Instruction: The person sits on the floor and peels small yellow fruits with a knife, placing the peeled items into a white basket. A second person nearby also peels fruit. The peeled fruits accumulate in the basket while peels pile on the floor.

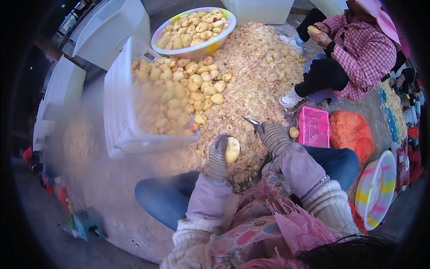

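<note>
My left hand [217,158], in a striped glove, is closed around a pale yellow oval potato [232,150], which looks peeled. Just to its right, my right hand [274,136] in a matching glove grips a small knife [251,120]. Its blade points up and to the left, apart from the potato. Both hands are above a wide heap of pale peelings [262,67]. Yellowish potatoes [197,85], some with reddish patches, spill out of a tipped white plastic crate [118,103] to the left of the heap.
A colourful basin [195,50] full of potatoes stands at the back. A pink basket [314,127], orange mesh bag [351,134] and another basin [375,190] are to my right. A co-worker [358,58] in checked clothing holds a potato. A small stool [89,224] is lower left.
</note>
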{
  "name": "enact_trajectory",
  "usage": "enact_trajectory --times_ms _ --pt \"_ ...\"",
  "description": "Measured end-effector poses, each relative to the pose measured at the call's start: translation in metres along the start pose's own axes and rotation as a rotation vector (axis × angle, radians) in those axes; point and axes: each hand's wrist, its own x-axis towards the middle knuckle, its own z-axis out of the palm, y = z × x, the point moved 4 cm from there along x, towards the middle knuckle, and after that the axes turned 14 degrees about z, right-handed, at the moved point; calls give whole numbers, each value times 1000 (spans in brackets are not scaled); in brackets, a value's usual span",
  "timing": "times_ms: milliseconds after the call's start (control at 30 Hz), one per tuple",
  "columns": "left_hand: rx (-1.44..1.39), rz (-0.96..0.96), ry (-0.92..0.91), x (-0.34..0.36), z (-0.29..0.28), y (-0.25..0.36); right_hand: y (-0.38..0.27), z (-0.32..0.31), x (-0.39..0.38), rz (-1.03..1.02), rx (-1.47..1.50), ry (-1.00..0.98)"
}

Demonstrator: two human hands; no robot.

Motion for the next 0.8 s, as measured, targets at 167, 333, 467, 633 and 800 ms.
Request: enact_trajectory --times_ms 167,333,467,633,800 --pt "-244 24 34 5 -1 2 3 -10 -6 -165 -35 -15" --pt "-394 -65 105 10 -4 3 -19 -19 -53 -468 -40 -81" --pt "-299 41 186 13 -1 16 -22 -24 -64 -476 -85 -81" --pt "125 334 33 10 8 47 -21 -30 -66 -421 -53 -58" --pt "312 469 123 6 5 52 -26 -22 -71 -288 -83 -106"
